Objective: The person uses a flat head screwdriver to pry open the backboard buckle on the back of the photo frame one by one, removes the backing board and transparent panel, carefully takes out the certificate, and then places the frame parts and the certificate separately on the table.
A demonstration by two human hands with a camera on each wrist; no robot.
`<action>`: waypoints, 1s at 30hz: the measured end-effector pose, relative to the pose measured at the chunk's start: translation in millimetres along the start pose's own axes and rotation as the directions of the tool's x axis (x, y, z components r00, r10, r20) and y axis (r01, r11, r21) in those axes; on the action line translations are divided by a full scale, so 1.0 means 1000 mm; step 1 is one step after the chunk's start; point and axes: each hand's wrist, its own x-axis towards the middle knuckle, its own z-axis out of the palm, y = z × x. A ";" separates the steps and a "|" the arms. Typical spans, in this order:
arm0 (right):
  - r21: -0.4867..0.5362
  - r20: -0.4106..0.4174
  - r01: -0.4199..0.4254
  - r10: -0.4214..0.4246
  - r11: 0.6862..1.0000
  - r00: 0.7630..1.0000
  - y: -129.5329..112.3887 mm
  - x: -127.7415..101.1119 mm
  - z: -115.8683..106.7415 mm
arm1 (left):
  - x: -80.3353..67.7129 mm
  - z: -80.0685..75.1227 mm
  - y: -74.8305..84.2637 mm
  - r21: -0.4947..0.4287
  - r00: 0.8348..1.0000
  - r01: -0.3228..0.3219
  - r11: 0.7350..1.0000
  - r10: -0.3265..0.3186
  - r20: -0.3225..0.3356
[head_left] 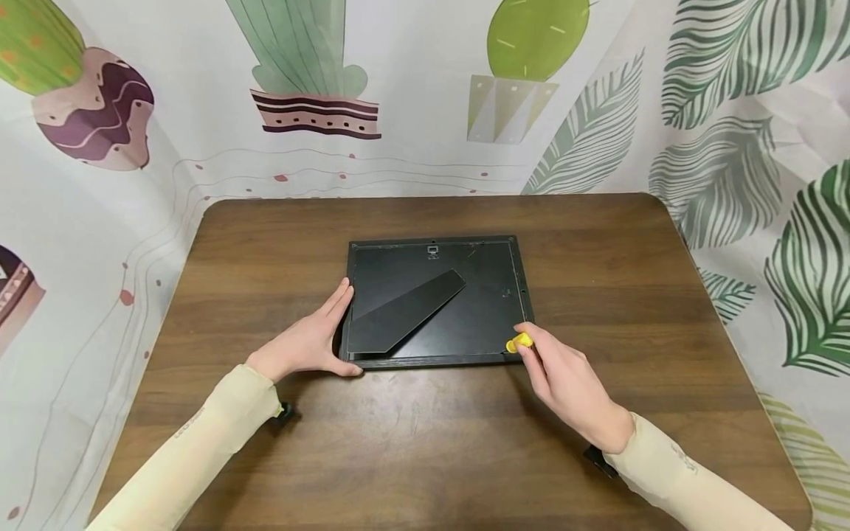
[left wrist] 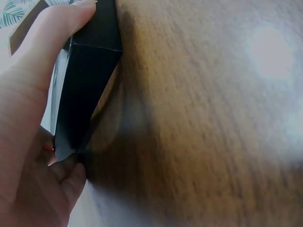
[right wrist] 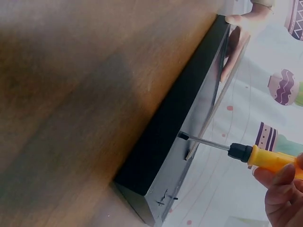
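A black picture frame (head_left: 488, 310) lies face down on the table, its stand leg (head_left: 412, 313) slanting across the back panel. My left hand (head_left: 308, 339) holds the frame's near left corner, thumb on the near edge and fingers along the left side. In the left wrist view, the thumb presses over the frame corner (left wrist: 97, 45). A screwdriver with a yellow handle (right wrist: 272, 160) is gripped by my right hand (head_left: 574, 383). Its tip is right at a small black tab (right wrist: 183, 135) on the back, near the near right corner in the head view.
The wooden table (head_left: 412, 442) has rounded back corners and extends around the frame. Behind and beside it hangs a white cloth (head_left: 425, 155) printed with cacti and leaves. A small metal hanger (head_left: 433, 251) sits at the frame's far edge. More small tabs (right wrist: 163, 196) show along the back.
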 end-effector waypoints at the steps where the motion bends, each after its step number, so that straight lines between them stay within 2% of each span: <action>1: 0.001 -0.003 0.004 -0.004 1.000 1.000 0.000 0.000 0.000 | 0.000 0.000 0.000 0.002 1.000 0.000 1.000 0.000 -0.001; 5: 0.015 0.014 -0.022 0.021 1.000 1.000 0.003 0.006 -0.004 | -0.001 -0.002 0.000 -0.004 1.000 -0.006 1.000 0.006 -0.002; 13: 0.040 0.018 -0.184 0.183 0.982 0.983 0.028 0.026 -0.008 | -0.003 -0.001 -0.001 -0.028 1.000 -0.011 1.000 0.011 0.008; 19: 0.110 0.012 -0.304 0.305 0.946 0.952 0.047 0.036 -0.014 | -0.004 0.003 -0.001 -0.054 1.000 -0.005 0.999 0.006 0.013; 30: 0.239 0.045 -0.412 0.413 0.880 0.909 0.059 0.044 -0.018 | -0.007 0.002 -0.002 -0.157 1.000 0.018 0.987 -0.013 0.028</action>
